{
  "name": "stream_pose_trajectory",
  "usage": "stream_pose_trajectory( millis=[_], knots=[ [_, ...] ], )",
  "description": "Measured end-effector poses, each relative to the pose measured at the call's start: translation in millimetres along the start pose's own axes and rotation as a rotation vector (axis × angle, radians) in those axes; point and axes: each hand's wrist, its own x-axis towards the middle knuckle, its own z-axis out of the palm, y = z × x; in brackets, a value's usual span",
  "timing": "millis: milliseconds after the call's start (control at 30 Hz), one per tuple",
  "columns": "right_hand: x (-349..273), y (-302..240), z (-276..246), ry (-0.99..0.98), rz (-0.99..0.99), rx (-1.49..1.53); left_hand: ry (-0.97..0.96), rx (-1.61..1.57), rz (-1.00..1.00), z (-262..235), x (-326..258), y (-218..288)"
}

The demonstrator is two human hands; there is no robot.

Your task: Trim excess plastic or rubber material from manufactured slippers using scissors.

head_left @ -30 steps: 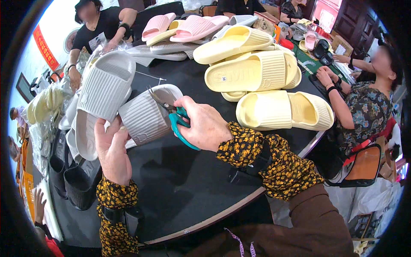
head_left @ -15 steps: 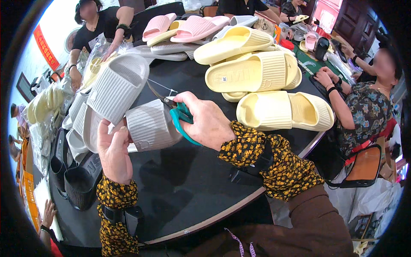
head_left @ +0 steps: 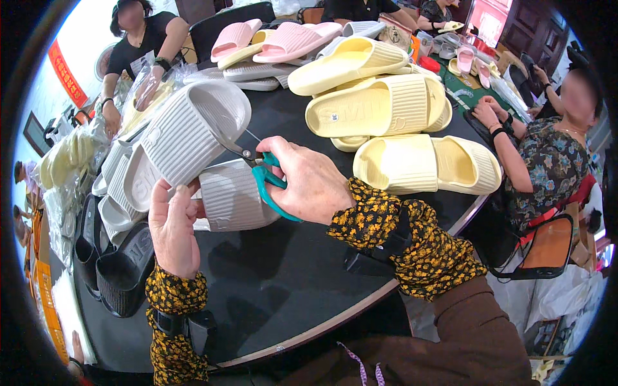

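My left hand (head_left: 172, 233) grips a grey ribbed slide sandal (head_left: 187, 135) by its lower edge and holds it up, tilted, over the round black table (head_left: 283, 283). A second grey sandal (head_left: 235, 196) lies just under it on the table. My right hand (head_left: 309, 180) holds teal-handled scissors (head_left: 261, 170), whose blades point left and touch the raised sandal's strap edge.
Several pale yellow sandals (head_left: 386, 109) are piled at the table's centre and right, pink ones (head_left: 283, 42) at the back. More grey sandals (head_left: 119, 183) and black ones (head_left: 119, 270) lie at the left. A person in black (head_left: 138, 45) works at the far left; another person (head_left: 547, 148) sits at the right.
My left hand has raised the grey sandal higher and tilted it. My right hand has brought the scissors up with it, blades now at the strap edge.
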Motion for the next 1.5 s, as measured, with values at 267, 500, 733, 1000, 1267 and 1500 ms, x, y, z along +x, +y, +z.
stream_pose_trajectory(
  millis=[267, 500, 733, 1000, 1267, 1500],
  knots=[
    [-1.2, 0.3, 0.7, -0.026, 0.036, 0.032, -0.058, 0.042, 0.029, -2.4, 0.0, -1.5],
    [-0.1, 1.6, 2.2, 0.004, 0.003, 0.101, -0.033, 0.075, 0.067, -1.6, 1.4, -5.3],
    [0.5, 1.2, 0.3, 0.02, 0.009, 0.137, -0.074, 0.047, 0.058, -0.5, 0.3, -5.9],
    [1.0, 1.3, 1.2, 0.051, -0.025, 0.134, -0.07, 0.087, 0.079, -5.2, 0.6, -7.5],
    [2.3, 2.6, 0.8, 0.094, -0.034, 0.189, -0.087, 0.112, 0.085, -5.8, 0.7, -7.8],
    [2.4, 0.0, -0.9, 0.099, -0.025, 0.217, -0.135, 0.202, 0.104, -4.0, -1.5, -3.8]
  ],
)
